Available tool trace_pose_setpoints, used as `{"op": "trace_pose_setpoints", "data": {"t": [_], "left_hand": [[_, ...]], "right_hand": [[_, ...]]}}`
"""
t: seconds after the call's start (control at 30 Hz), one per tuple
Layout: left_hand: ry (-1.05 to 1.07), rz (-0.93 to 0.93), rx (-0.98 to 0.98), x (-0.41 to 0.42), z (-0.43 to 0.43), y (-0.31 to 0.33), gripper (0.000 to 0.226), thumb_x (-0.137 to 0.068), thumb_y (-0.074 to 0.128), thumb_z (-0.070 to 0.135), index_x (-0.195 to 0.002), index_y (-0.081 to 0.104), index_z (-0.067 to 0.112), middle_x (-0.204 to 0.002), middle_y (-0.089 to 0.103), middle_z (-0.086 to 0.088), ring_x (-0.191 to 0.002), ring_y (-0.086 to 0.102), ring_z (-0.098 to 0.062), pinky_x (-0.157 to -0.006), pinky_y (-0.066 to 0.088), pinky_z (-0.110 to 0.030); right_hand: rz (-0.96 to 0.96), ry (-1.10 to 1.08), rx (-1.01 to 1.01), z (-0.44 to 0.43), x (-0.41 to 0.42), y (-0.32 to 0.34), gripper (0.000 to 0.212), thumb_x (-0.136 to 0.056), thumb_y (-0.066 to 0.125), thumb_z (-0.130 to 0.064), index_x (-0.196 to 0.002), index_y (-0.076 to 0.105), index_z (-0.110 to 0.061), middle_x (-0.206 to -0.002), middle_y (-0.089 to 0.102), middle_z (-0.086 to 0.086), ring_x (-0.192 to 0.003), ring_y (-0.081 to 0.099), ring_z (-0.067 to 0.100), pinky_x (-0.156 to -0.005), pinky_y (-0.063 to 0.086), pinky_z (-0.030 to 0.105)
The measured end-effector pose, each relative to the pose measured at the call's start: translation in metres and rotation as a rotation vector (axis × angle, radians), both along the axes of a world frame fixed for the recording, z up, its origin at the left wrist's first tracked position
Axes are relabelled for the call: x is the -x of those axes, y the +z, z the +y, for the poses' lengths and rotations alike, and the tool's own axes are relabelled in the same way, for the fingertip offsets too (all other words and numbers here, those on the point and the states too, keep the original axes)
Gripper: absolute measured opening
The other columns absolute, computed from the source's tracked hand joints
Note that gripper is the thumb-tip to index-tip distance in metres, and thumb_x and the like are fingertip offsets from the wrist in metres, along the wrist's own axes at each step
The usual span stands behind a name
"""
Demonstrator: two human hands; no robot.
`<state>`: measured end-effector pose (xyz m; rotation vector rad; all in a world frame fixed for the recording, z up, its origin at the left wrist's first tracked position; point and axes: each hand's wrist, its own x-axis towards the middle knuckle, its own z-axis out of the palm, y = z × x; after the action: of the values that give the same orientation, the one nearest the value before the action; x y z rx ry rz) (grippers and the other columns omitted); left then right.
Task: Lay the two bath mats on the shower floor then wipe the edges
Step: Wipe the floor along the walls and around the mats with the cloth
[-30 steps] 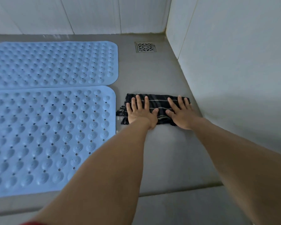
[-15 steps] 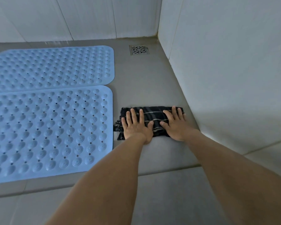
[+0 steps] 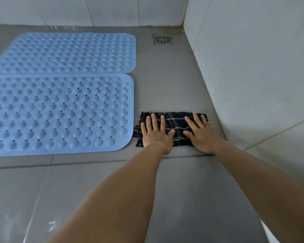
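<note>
Shower floor [image 3: 174,88]: grey, sunk one low step below the nearer tiles. Bare strip from 12 to 6 o'clock between mats and right wall.

Right wall [image 3: 253,67]: pale tile, meeting the floor on a line from 12 towards 4 o'clock.

Near bath mat [image 3: 60,113]: blue, studded, lying flat. Long axis 9 to 3 o'clock, short end just beside the cloth, at 9 o'clock of the left hand.

Far bath mat [image 3: 68,53]: same kind, flat and parallel, at 11 o'clock of the hands. Long edge touching the near mat's, or all but.

Cloth [image 3: 175,123]: dark with pale stripes, folded to a band. Long axis 9 to 3 o'clock, spanning the strip from mat end nearly to wall. Pinned beneath both hands.

Left hand [image 3: 156,134]: flat, fingers straight and spread, pressing the cloth's 9 o'clock half. Nearer the mat.

Right hand [image 3: 202,135]: likewise flat on the 3 o'clock half, nearer the wall. Hands apart, thumbs close, clasping nothing.

Drain [image 3: 162,39]: metal grate at 12 o'clock, well apart from the cloth.

Assessment: laying done, edge-wiping in hand. Next stroke probably crosswise to the cloth's long axis, towards 12 o'clock. Step lip close at 6. Risk of snagging the mat end.
</note>
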<state>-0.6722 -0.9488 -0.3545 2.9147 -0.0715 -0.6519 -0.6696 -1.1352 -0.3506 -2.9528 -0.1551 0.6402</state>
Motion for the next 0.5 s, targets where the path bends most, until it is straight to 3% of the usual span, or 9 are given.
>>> {"op": "trace_pose_setpoints", "data": {"t": [0.23, 0.5], "left_hand": [[-0.068, 0.040, 0.010, 0.017, 0.010, 0.005, 0.074, -0.102, 0.010, 0.057, -0.155, -0.019, 0.015, -0.159, -0.033, -0.011, -0.147, -0.030, -0.029, -0.120, -0.016, -0.050], [-0.241, 0.038, 0.066, 0.020, 0.036, 0.011, 0.081, -0.101, 0.029, 0.056, -0.158, -0.011, 0.014, -0.162, -0.024, -0.015, -0.150, -0.022, -0.030, -0.122, -0.009, -0.048]], "right_hand": [[0.000, 0.009, -0.071, 0.000, 0.024, 0.006, 0.061, -0.101, 0.030, -0.060, -0.153, 0.018, -0.033, -0.167, -0.011, 0.005, -0.151, -0.015, 0.035, -0.121, -0.002, 0.051], [0.071, 0.106, -0.050, -0.015, 0.038, 0.015, 0.076, -0.096, 0.042, -0.063, -0.157, 0.002, -0.041, -0.166, -0.015, 0.001, -0.151, -0.015, 0.032, -0.122, 0.001, 0.048]]}}
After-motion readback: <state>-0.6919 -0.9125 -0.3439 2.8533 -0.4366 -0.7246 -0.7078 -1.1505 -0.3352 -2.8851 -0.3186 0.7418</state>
